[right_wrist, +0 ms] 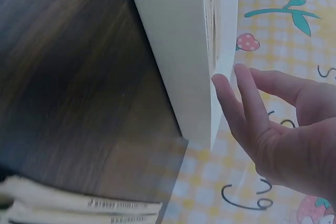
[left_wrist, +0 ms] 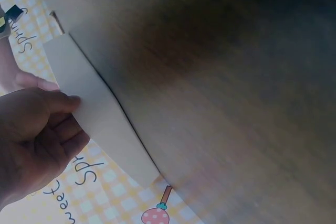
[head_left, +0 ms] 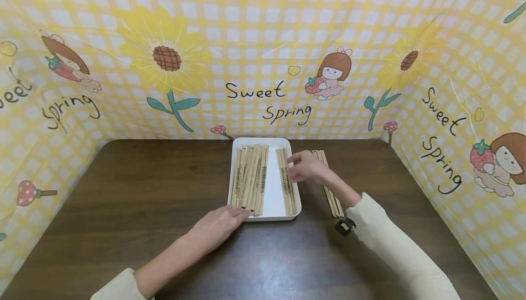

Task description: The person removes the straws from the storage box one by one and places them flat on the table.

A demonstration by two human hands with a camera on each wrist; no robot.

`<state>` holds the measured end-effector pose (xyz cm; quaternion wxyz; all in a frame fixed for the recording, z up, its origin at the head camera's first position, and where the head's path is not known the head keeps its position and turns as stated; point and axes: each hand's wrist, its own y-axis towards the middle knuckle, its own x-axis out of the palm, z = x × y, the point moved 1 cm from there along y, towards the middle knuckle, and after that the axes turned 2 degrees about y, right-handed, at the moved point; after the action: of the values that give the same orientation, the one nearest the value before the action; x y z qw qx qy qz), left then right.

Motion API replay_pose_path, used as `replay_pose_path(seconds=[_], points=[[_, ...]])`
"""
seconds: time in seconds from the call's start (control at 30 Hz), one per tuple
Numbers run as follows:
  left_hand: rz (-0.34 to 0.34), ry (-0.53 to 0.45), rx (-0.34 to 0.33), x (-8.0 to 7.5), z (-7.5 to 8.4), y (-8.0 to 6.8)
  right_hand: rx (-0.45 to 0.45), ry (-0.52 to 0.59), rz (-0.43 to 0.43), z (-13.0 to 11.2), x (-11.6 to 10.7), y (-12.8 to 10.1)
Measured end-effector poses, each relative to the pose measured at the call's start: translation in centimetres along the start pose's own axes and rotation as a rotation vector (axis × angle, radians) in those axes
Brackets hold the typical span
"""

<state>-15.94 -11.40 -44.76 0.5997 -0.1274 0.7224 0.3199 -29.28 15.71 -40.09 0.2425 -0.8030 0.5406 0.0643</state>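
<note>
A white rectangular tray (head_left: pixel 271 190) sits at the back of the table, holding several paper-wrapped chopsticks (head_left: pixel 249 179) in a wide bunch on its left. A narrower group of wrapped chopsticks (head_left: pixel 286 183) lies along its right wall. My left hand (head_left: pixel 215 228) grips the near left rim; in the left wrist view its thumb (left_wrist: pixel 68 102) lies against the outer wall, with the fingers behind the edge. Over the right rim my right hand (head_left: pixel 308 166) hovers with loosely bent fingers and nothing between them. Its fingertips (right_wrist: pixel 220 81) are right by the rim in the right wrist view.
More wrapped chopsticks (head_left: pixel 332 197) lie on the brown table (head_left: pixel 164 186) to the right of the tray, beneath the right forearm. A dark device (head_left: pixel 344 226) is strapped at the right wrist. Yellow checked cloth (head_left: pixel 255 30) hangs behind and along both sides.
</note>
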Motion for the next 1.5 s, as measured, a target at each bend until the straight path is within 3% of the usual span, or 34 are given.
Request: replay_pose_path(seconds=[0.9, 1.5], points=[[0.007, -0.017, -0.005, -0.2, 0.1, -0.1, 0.054, -0.28, 0.083, -0.2, 3.1, 1.8], [0.008, 0.003, -0.011, -0.2, 0.2, 0.0, -0.01, -0.247, 0.081, 0.4, 4.4, 3.4]])
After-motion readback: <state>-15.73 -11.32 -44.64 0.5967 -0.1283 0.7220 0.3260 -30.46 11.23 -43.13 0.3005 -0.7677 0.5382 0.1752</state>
